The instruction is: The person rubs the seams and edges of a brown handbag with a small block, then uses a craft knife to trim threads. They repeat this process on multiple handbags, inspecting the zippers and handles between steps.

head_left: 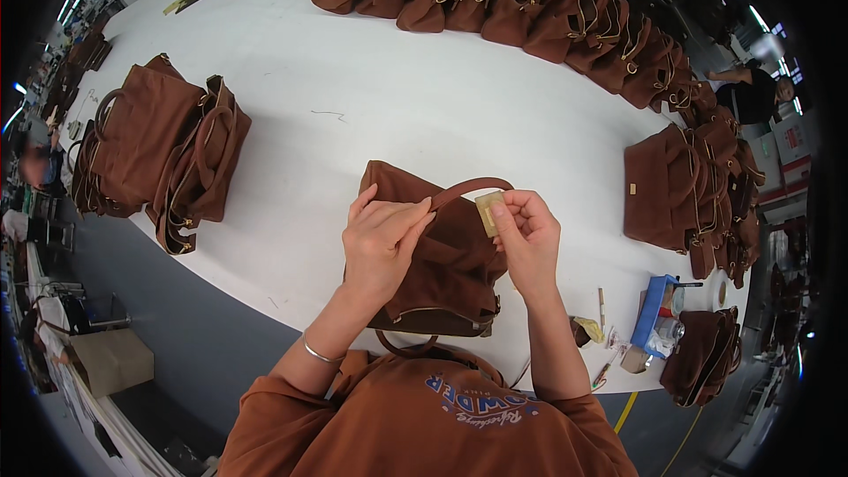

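A brown handbag lies on the white table right in front of me, its zipped opening toward my body. One curved handle arches up from its far side. My left hand pinches that handle near its left end, thumb and forefinger pressed together. In my right hand, between thumb and fingers, is a small flat yellowish block, held close to the handle's right end. Whether the block touches the handle I cannot tell. The second handle hangs over the table's near edge.
Several brown handbags stand bunched at the left. A long row of bags curves along the far edge, and more stand at the right. A blue bin with small supplies, a yellow cloth and another bag lie near right.
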Demonstrator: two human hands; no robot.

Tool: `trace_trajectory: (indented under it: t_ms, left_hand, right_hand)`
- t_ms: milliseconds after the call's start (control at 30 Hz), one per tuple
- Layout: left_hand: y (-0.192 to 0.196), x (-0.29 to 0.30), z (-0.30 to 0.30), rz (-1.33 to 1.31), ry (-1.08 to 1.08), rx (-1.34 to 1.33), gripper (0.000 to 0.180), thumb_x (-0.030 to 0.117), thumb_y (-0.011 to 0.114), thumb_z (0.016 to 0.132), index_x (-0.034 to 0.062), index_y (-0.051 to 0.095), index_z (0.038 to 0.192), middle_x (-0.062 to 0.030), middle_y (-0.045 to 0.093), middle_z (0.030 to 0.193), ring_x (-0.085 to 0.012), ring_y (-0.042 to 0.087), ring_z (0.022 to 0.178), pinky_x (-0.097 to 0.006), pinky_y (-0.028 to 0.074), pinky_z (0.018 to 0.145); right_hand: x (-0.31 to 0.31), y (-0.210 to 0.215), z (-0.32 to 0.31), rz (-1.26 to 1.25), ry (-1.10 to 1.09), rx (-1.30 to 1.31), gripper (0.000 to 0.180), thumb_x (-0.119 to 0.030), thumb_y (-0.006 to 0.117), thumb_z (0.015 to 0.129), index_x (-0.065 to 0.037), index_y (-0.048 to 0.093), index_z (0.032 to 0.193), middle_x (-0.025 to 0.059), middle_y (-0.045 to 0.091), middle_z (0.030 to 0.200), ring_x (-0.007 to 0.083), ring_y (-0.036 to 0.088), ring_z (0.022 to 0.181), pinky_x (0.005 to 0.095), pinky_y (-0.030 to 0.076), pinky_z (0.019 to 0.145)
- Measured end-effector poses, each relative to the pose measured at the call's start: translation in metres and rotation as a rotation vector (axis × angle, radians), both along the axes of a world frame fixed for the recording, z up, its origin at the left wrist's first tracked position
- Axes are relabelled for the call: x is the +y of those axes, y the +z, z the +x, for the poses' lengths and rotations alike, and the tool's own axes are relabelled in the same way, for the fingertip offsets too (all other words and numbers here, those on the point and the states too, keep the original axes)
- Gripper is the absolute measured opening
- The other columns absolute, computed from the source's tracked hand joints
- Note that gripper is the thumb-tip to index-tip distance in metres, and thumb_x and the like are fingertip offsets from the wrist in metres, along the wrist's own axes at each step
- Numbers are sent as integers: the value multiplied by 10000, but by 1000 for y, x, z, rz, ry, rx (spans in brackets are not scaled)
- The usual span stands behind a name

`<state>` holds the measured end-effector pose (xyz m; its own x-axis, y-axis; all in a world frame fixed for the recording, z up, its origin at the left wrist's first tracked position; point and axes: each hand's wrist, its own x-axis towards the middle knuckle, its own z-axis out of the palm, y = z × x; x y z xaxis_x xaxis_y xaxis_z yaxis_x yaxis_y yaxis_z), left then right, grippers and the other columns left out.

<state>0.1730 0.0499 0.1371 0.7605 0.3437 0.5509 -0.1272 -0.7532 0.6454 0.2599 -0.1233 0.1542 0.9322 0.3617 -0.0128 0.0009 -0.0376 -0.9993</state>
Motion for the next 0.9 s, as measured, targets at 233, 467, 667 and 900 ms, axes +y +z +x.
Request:
trace_trajectory:
  t_ms: [233, 467, 667, 900]
  left_hand:
    - [-12, 8, 1, -287, -15, 10, 82, 59, 716, 863, 35, 725, 942, -74, 734, 861, -153, 690, 797, -302, 540, 804]
    - [-27, 24, 3, -866, -67, -13, 150, 118, 560, 1000, -31, 579, 1011, -113, 715, 937, -133, 679, 872, -253, 542, 804]
    - [-42, 41, -2, -990, 61, -20, 235, 206, 548, 1012, -15, 606, 954, -137, 700, 1000, -159, 669, 909, -298, 539, 851]
    - [-34, 48, -19, -130, -105, 248, 271, 228, 683, 903, 36, 676, 1095, -159, 659, 1181, -315, 562, 1179, -466, 369, 1061]
  right_hand:
    - [6, -8, 4, -2, 28, 42, 159, -159, 638, 957, -10, 601, 995, 11, 649, 844, 16, 544, 651, 176, 436, 545]
    - [14, -18, 8, 9, 46, 97, 168, -163, 641, 954, -4, 611, 1001, 9, 644, 823, 16, 533, 628, 178, 430, 530]
    - [18, -24, 8, -2, 61, 88, 171, -168, 642, 955, -6, 616, 1003, 7, 641, 820, 15, 529, 626, 171, 425, 523]
    - [20, -27, 8, 6, 55, 91, 159, -160, 638, 956, -8, 613, 994, 6, 641, 827, 15, 529, 628, 171, 421, 519]
